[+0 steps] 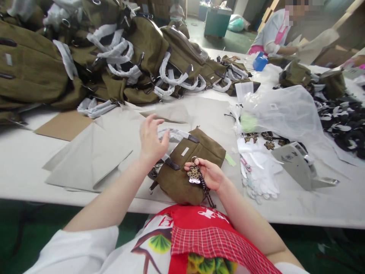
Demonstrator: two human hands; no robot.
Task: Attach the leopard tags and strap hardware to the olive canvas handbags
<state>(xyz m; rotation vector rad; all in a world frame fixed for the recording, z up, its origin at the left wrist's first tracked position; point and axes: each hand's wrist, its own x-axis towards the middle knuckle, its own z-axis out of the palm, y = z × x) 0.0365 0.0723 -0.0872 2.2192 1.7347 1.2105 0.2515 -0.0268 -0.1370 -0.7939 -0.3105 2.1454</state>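
My right hand [209, 173] is closed on a leopard-print bear keychain [194, 173] with a metal ring and a dark cord hanging from it. Beneath it, an olive-green handbag [208, 146] lies on its side at the table's front edge. Its handles are wrapped in clear plastic, and a small pale label sits on its front. My left hand [152, 139] is raised beside those wrapped handles, fingers apart and curved, with nothing in it.
Olive bags [137, 49] are heaped along the back left. Grey paper sheets [91, 156] and brown cardboard [64, 125] lie to the left. On the right are a clear plastic bag [282, 110], more leopard-print charms [268, 145], white tags [261, 171] and a tape dispenser [305, 167]. A co-worker [273, 34] stands across the table.
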